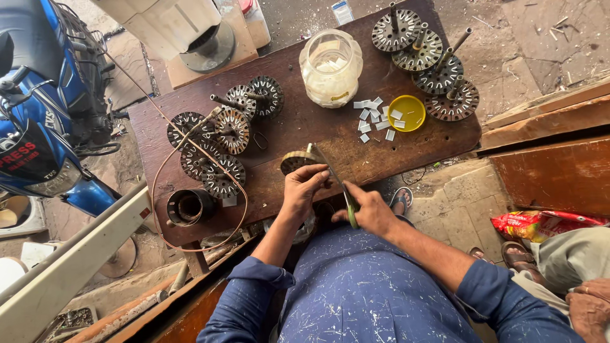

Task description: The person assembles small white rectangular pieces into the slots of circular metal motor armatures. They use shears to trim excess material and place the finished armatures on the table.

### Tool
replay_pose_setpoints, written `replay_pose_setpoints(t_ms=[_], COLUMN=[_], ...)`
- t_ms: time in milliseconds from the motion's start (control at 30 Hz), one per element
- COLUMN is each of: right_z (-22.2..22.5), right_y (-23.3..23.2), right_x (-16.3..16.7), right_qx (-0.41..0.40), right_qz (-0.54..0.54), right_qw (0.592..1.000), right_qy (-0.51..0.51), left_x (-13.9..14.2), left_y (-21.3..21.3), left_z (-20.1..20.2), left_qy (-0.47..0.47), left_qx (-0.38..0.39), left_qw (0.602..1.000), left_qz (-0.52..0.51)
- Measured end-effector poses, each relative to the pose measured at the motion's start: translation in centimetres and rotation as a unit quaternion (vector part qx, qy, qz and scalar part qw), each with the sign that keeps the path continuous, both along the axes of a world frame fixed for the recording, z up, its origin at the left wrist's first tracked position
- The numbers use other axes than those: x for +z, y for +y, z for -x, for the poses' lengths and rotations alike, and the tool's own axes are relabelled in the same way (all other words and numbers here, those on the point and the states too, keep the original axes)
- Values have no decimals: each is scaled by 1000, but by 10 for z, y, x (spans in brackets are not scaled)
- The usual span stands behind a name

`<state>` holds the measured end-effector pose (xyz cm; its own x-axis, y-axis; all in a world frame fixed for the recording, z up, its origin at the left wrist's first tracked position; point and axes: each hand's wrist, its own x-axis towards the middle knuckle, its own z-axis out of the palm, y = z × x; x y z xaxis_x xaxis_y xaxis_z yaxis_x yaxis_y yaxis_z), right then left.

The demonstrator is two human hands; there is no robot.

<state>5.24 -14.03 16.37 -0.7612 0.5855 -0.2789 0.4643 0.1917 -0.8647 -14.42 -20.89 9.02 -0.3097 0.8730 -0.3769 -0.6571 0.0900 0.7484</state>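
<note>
As a person in a blue shirt leans over a dark wooden board (305,136), the left hand (304,187) closes around the rim of a round slotted metal core (296,161), holding it at the board's near edge. The core is a toothed disc, pale brass in colour along its edge, with narrow slots running around the circumference. The right hand (372,213) is clenched on a green-handled tool (340,187), whose long thin blade reaches up to the top of the core.

Similar slotted discs with centre shafts lie in a cluster (219,136) on the board's left, and four more (426,60) sit at the far right corner. Between them stand a clear glass jar (330,67), a yellow lid (407,113) and scattered white paper slips (375,117). A loop of copper wire (159,184) trails past a black cylinder (189,207). A blue motorcycle (44,114) stands at left.
</note>
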Motion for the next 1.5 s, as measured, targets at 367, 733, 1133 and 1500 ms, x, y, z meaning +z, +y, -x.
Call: replay_pose_setpoints(t_ms=[367,733,1133,1500], right_z=[-10,-76,-145,-77], right_y=[35,92,130,118], right_x=[-49,-33,-34,-47], right_qx=[66,-65,-64,-55], right_qz=[-167,-201,-84,-157], right_qw=[980,967,980,963], right_qy=[90,140,167,210], left_x=[26,16,10,19], left_y=[-15,35,72,81], left_z=[-50,16,-55,-65], left_qy=[433,564,413,248], left_qx=[-56,155,228,209], left_qw=[897,774,873,944], left_qz=[70,244,121,55])
